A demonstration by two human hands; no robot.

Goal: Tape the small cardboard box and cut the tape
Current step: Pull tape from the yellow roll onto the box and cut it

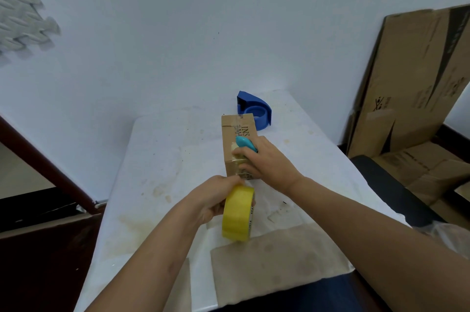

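A small cardboard box [235, 133] lies lengthwise on the white table [162, 159], with printed letters on its top. My right hand [267, 161] rests on the box's near end and grips a teal cutter [246, 143] whose tip points left across the top. My left hand [213, 199] holds a yellow tape roll [237, 215] just in front of the box. A short strip of tape runs from the roll up to the box's near end, under my right fingers.
A blue tape dispenser [255, 110] sits behind the box by the wall. Flattened cardboard sheets [412, 82] lean at the right. Brown paper [274, 260] lies on the table's near edge. A dark cabinet [43, 248] stands at the left.
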